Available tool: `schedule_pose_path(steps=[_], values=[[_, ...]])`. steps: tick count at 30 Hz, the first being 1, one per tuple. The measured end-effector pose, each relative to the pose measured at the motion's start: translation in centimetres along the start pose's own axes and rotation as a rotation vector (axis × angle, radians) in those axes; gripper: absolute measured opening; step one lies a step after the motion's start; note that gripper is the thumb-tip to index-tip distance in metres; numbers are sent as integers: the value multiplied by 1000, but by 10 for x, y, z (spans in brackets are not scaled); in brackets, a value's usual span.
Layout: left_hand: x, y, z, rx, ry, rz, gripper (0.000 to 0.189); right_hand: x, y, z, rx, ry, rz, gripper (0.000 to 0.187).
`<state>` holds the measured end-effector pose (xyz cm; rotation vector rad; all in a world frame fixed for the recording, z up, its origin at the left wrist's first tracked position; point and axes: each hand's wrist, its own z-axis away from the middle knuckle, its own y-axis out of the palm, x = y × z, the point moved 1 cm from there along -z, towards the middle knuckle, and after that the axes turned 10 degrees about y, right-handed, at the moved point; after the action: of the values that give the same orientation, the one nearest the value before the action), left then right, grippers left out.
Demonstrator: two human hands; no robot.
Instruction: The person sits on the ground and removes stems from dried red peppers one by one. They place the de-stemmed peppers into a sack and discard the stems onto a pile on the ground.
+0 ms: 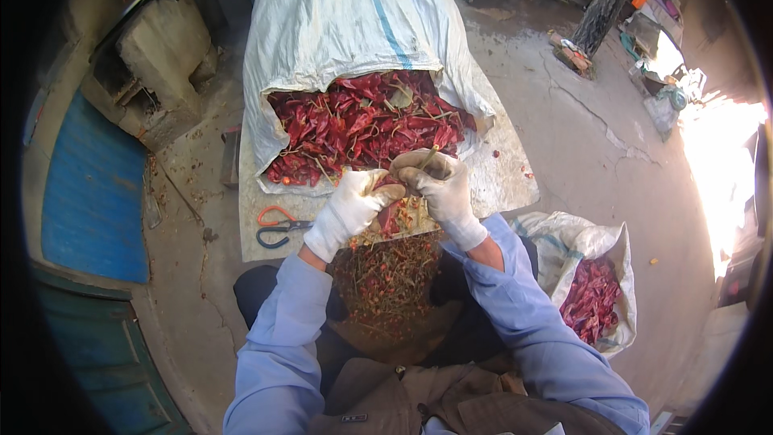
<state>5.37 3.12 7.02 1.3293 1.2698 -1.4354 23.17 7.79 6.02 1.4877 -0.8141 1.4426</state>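
Observation:
My left hand [350,208], in a white glove with stained fingertips, grips a dried red chili pepper [389,221] that hangs below the fingers. Close beside it, my right hand [444,190], gloved too, pinches a pale green-brown stem [430,156] between thumb and fingers. Whether stem and pepper are still joined is hidden by the fingers. Just beyond both hands, a heap of dried red chilies [362,118] spills from the mouth of a large white woven sack [338,18]. The sack lies on a pale board [507,184].
Scissors [284,227] with one orange and one dark handle lie left of my left wrist. Stems and seeds [386,281] are piled between my knees. To the right stands an open woven sack [628,308] of red chili pieces [592,299]. A tree trunk [604,6] rises at the upper right.

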Motion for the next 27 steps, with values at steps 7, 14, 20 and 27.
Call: schedule_pose_path(steps=[7, 14, 20, 27], values=[[0, 2, 6, 82, 226, -215, 18, -13, -9, -2, 76, 55, -147, 18], [20, 12, 7, 225, 609, -540, 16, -54, -19, 3, 120, 379, -469, 15], [34, 29, 24, 476, 366, -406, 19, -67, -48, -3, -128, 279, 121, 12], [9, -26, 18, -69, -70, 177, 16, -76, -35, -8, -67, 158, 1081, 27]])
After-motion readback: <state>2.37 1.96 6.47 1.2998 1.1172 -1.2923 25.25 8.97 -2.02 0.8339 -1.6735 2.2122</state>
